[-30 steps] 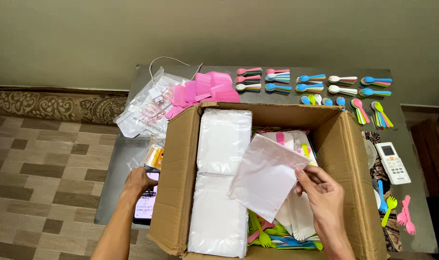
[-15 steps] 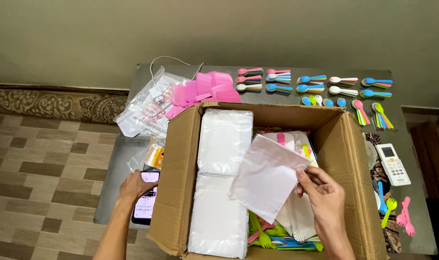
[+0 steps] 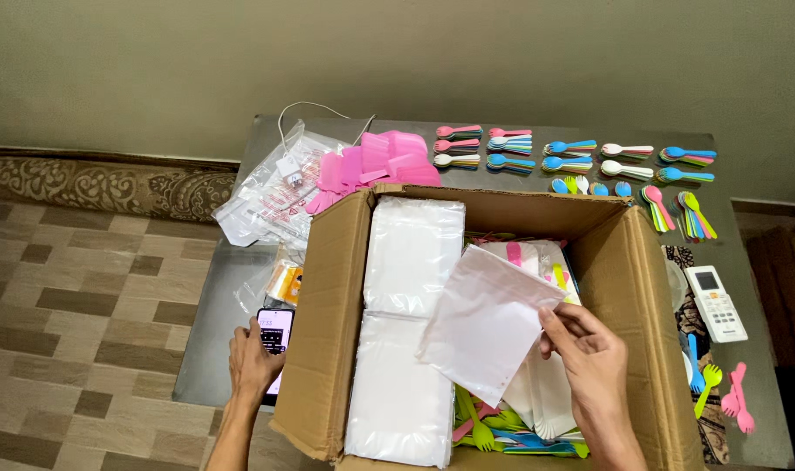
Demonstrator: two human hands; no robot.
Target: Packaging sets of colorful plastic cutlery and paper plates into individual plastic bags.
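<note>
Two hands: left (image 3: 254, 366) half covers phone (image 3: 275, 336), right (image 3: 594, 371) pinches bag (image 3: 489, 323)

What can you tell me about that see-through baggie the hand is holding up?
The plastic bag is thin, frosty-clear and looks empty. It is flat, roughly square, tilted with one corner pointing down. The right hand pinches its right edge, holding it over the open cardboard box, above white packets and colourful forks.
</note>
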